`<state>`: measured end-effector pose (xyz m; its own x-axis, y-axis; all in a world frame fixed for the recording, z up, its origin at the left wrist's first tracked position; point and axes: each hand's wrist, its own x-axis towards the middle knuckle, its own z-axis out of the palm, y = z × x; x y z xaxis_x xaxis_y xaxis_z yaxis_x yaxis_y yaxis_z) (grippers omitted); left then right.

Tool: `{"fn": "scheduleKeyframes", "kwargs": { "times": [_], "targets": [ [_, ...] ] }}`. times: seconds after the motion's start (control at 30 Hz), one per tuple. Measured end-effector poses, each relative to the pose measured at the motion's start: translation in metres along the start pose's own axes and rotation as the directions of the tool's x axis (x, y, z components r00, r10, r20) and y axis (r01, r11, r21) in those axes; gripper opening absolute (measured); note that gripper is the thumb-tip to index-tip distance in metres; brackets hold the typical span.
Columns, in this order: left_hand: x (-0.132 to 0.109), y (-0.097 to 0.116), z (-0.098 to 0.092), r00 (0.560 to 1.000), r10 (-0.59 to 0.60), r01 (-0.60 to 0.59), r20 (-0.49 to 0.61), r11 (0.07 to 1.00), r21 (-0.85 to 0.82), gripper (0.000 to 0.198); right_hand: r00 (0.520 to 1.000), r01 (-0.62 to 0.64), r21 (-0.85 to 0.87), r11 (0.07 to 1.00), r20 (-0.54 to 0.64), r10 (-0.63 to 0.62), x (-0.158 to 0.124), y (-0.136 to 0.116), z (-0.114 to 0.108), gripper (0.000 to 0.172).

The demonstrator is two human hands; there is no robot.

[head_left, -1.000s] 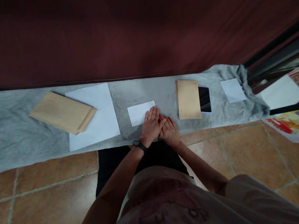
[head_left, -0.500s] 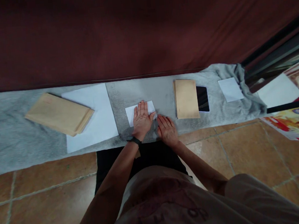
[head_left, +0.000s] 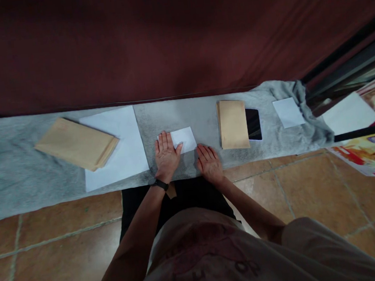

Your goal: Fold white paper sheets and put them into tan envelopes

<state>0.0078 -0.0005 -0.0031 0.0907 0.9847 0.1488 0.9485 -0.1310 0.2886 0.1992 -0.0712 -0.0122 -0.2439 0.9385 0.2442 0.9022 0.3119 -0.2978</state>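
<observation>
A small white piece of paper (head_left: 185,140), seemingly folded, lies on the grey cloth in front of me. My left hand (head_left: 167,155) rests flat over its left end, fingers stretched out and the thumb pointing right across it. That hand hides the paper's left part. Close to the paper's lower right corner is my right hand (head_left: 210,162), its fingers extended and lying on the cloth with nothing in them. Whether the right fingertips touch the paper's corner I cannot tell.
Brown envelopes (head_left: 77,143) lie on large white sheets (head_left: 128,151) at the left. More brown envelopes (head_left: 233,124) partly cover a dark-screened phone or tablet (head_left: 253,124). Further right lies a white paper square (head_left: 289,113). The grey cloth (head_left: 197,108) ends against a dark red curtain (head_left: 164,49).
My left hand has slid left along the small paper, from its middle to its left end, uncovering the right part. My right hand has stayed in place.
</observation>
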Motion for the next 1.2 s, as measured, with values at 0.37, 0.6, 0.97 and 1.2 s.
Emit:
{"fn": "scheduleKeyframes", "kwargs": {
  "times": [0.37, 0.6, 0.97, 1.2],
  "targets": [
    [-0.02, -0.012, -0.006, 0.998, -0.052, 0.05, -0.044, 0.998, -0.041, 0.08, 1.0, -0.003, -0.001, 1.0, 0.017, 0.003, 0.0, 0.0, 0.001, 0.052],
    [-0.04, -0.015, -0.011, 0.998, -0.059, 0.057, -0.033, 0.997, -0.054, 0.081, 1.0, -0.014, 0.036, 0.999, -0.001, 0.014, 0.0, 0.001, 0.0, 0.049],
    [-0.061, -0.008, -0.025, 0.99, 0.137, -0.135, 0.046, 0.99, -0.028, 0.07, 0.999, 0.01, 0.07, 0.997, 0.045, -0.013, 0.015, 0.001, -0.009, 0.047],
    [-0.066, 0.001, -0.027, 0.922, 0.341, -0.344, 0.182, 0.939, -0.015, 0.064, 0.982, 0.077, 0.019, 0.997, 0.172, -0.08, 0.029, -0.005, -0.006, 0.05]
  ]
}}
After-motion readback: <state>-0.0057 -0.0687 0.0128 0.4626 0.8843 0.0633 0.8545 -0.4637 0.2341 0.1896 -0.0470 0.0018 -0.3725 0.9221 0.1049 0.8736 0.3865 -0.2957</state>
